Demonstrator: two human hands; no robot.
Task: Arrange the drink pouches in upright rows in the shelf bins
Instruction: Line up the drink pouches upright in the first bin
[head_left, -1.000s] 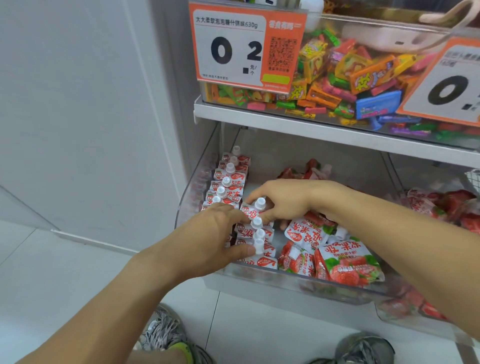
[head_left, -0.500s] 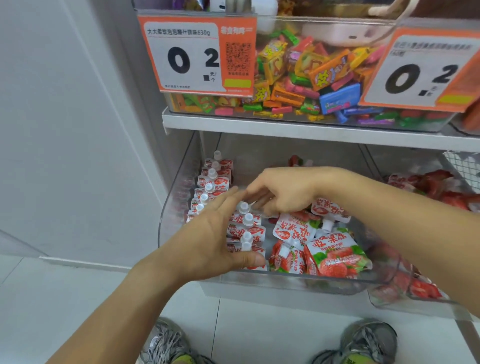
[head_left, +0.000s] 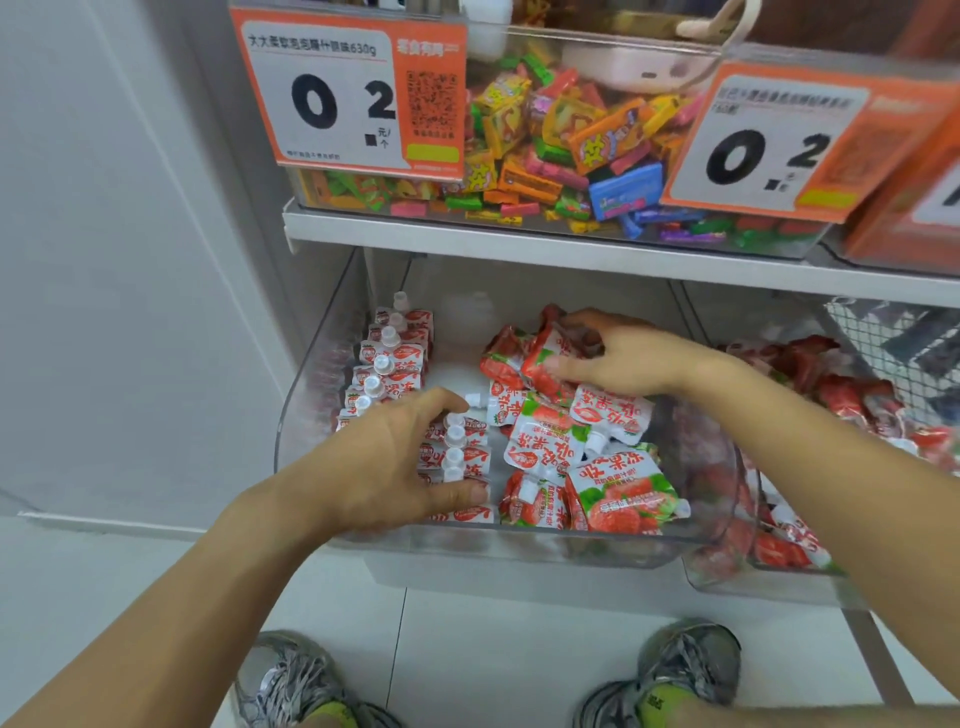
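Clear bin (head_left: 519, 545) on lower shelf as landmark. Along bin's left wall: back row (head_left: 387, 353) of pouches, upright, long axis vertical, white caps up, printed faces toward the camera, packed one behind another from rear toward front. Just right of it, at bin's front left: short row (head_left: 460, 452) of upright pouches, caps up, same facing. Left hand (head_left: 395, 462) over short row, fingers curved round its far end, thumb pressed against nearest pouch at bin's front wall; bracing the row between thumb and fingers. Right half of bin: loose pile (head_left: 582, 457) of pouches lying flat or tilted, long axes mixed. One pouch (head_left: 506, 408) at pile's left edge lying on its side, cap pointing left toward short row. Front pouch (head_left: 623, 493) leaning against bin's front wall, strawberry print out, cap not visible. Right hand (head_left: 618, 358) at bin's rear right, on top of pile, fingers curled onto a crumpled pouch (head_left: 545, 358), thumb behind it; grip looks closed on that pouch, its cap hidden, axis unclear. Bare floor strip between rows and pile. Right of bin: second bin (head_left: 779, 577) with more red pouches heaped. Above bin: candy bin (head_left: 545, 156) with two orange price tags.
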